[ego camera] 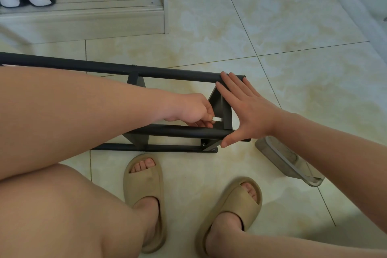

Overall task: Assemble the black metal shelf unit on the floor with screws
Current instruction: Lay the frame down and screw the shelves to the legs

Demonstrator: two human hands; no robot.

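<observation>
Knees and tan slippers (pixel 144 195) sit before the black shelf frame (pixel 173 72), which lies on its side on the tiled floor (pixel 293 90).
Left hand (pixel 188 110) pinches a small silver key (pixel 217 119) at the end bracket (pixel 227 115); right hand (pixel 247 111) lies flat, fingers straight, steadying that end. Rails look joined, with screws (pixel 204 144) showing at the near corner. This joint seems mid-tightening, and more parts probably remain.

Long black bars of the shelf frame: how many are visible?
3. Far bar under the fingers of the right hand; middle bar beside the left hand, which pinches a silver tool; near bar towards the slippers. More could be hidden behind the left arm.
</observation>
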